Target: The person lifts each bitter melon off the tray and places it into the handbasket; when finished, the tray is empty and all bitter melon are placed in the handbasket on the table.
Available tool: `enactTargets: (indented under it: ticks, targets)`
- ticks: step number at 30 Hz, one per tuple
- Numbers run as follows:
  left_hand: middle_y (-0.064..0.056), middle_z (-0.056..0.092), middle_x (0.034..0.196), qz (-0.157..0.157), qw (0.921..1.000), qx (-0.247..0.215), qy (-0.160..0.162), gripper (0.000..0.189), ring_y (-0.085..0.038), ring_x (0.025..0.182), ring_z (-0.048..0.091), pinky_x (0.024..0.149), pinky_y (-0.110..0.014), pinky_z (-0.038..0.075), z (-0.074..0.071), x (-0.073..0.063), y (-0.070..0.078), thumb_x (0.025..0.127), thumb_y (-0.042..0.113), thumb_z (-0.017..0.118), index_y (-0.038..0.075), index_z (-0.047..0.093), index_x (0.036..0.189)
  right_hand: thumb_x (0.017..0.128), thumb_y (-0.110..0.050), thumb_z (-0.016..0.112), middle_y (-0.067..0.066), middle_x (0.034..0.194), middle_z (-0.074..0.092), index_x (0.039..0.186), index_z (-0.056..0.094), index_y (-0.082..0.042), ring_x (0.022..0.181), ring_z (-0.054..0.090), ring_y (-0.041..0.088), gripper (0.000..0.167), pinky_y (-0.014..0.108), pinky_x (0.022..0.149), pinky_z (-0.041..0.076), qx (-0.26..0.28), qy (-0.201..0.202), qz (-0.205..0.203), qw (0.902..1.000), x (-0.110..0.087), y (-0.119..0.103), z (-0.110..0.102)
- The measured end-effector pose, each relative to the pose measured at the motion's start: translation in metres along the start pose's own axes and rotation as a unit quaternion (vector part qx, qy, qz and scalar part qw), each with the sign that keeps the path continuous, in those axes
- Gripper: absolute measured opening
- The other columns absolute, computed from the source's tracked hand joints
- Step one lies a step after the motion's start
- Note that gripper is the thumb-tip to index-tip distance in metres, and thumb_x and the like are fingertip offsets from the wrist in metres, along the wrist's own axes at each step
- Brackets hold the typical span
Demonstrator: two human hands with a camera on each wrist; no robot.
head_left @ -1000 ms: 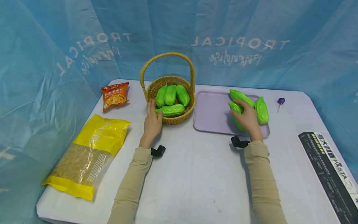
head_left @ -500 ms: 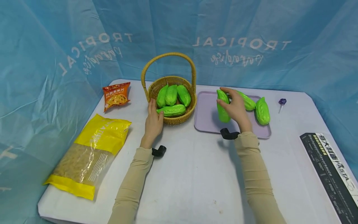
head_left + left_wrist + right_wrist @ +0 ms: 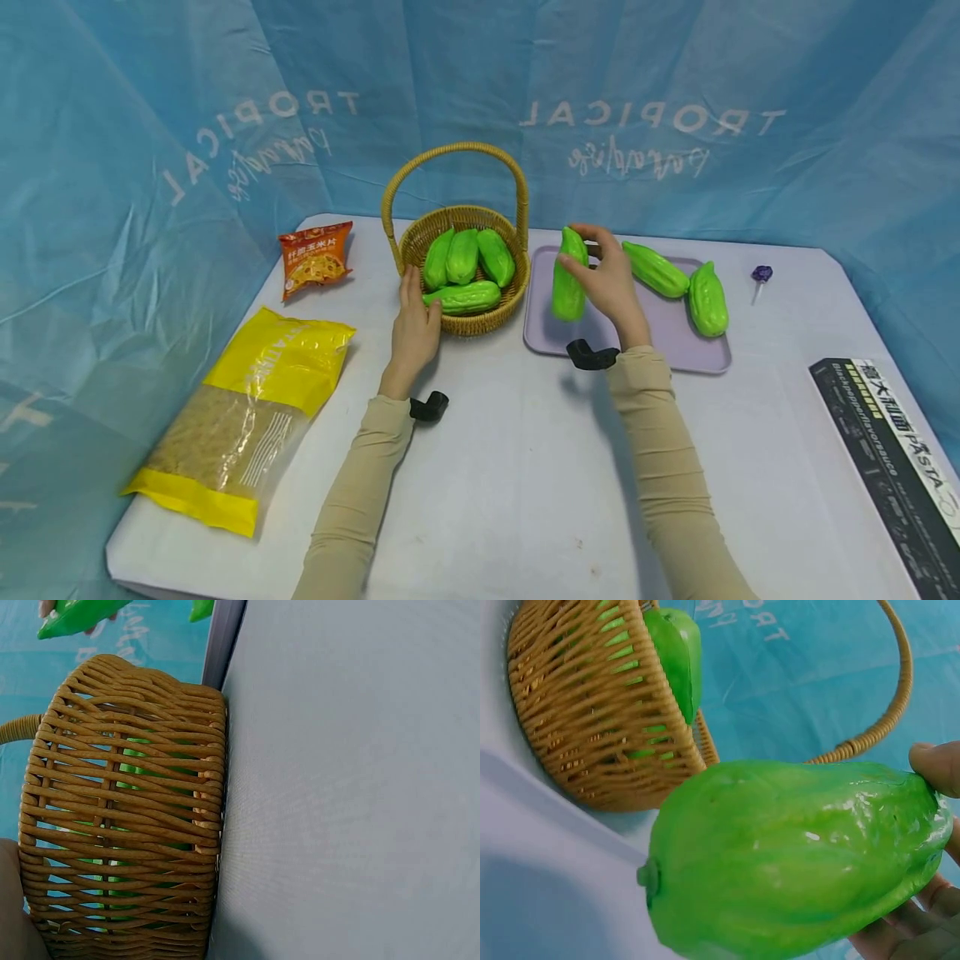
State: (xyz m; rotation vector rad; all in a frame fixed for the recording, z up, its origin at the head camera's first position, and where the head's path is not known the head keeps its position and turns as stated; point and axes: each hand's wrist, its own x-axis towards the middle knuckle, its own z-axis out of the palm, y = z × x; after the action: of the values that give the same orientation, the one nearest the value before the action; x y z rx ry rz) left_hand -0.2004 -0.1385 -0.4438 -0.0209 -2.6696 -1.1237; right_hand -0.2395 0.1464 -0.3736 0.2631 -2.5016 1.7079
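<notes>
Above the lilac tray [image 3: 667, 329], my right hand [image 3: 611, 279] holds a green papaya [image 3: 569, 287] near its narrow end, between thumb and fingers. The right wrist view shows that papaya [image 3: 795, 859] up close, its stem end pointing toward the wicker basket [image 3: 592, 712]. My left hand [image 3: 414, 337] rests against the left front rim of the basket [image 3: 468, 325], fingers fairly straight. Several green papayas [image 3: 461, 256] lie in the basket, one crosswise at the front. Two others, a slanted papaya [image 3: 655, 269] and an upright-lying papaya [image 3: 708, 300], are on the tray's right side.
The basket's tall arched handle [image 3: 454, 148] rises over it. To the left lie an orange snack bag [image 3: 316, 258] and a large yellow pasta bag [image 3: 247, 417]. On the right are a purple lollipop [image 3: 761, 275] and a long black pasta box [image 3: 885, 467]. A blue curtain [image 3: 465, 75] hangs behind.
My right hand has lifted a papaya off the tray and carried it left toward the basket, turning it more upright. The left hand stays at the basket rim.
</notes>
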Motion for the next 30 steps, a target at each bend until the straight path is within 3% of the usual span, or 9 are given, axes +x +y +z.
enactTargets:
  ticks: [11,17,22,30]
  targets:
    - [-0.013,0.01,0.163,0.002,1.0,-0.002,0.0,0.06,-0.023,0.06,0.047,0.052,-0.032,0.037,-0.001,0.0,-0.001,0.103,0.019,0.039,0.0,0.014,0.155,0.093,-0.017,0.065,0.011,0.138,0.047,0.135,0.045,-0.008,0.123,0.053,0.023,0.047,0.037,0.095,0.048,0.084,0.026,-0.053,0.9948,0.007,-0.022,0.034]
    - [-0.014,0.011,0.163,0.004,1.0,0.002,-0.001,0.06,-0.022,0.059,0.047,0.051,-0.031,0.037,0.0,0.0,-0.002,0.102,0.019,0.039,-0.001,0.014,0.154,0.092,-0.015,0.066,0.012,0.134,0.048,0.131,0.046,-0.005,0.119,0.056,0.023,0.045,0.031,0.086,0.049,0.095,0.043,-0.077,0.9915,0.011,-0.027,0.054]
    - [-0.015,0.012,0.162,0.01,0.9999,0.005,0.003,0.061,-0.025,0.064,0.052,0.053,-0.031,0.038,0.001,0.0,-0.003,0.103,0.019,0.04,-0.001,0.015,0.154,0.091,-0.015,0.067,0.014,0.134,0.048,0.132,0.047,-0.004,0.119,0.054,0.026,0.046,0.037,0.09,0.051,0.066,0.04,-0.094,0.9926,0.017,-0.031,0.065]
    - [-0.016,0.013,0.162,0.015,0.9998,-0.006,0.01,0.06,-0.023,0.058,0.046,0.051,-0.031,0.037,0.001,0.0,-0.003,0.102,0.017,0.04,-0.002,0.015,0.154,0.092,-0.016,0.067,0.015,0.135,0.047,0.133,0.05,-0.006,0.12,0.05,0.03,0.046,0.042,0.098,0.046,-0.047,0.004,-0.127,0.9907,0.026,-0.03,0.077]
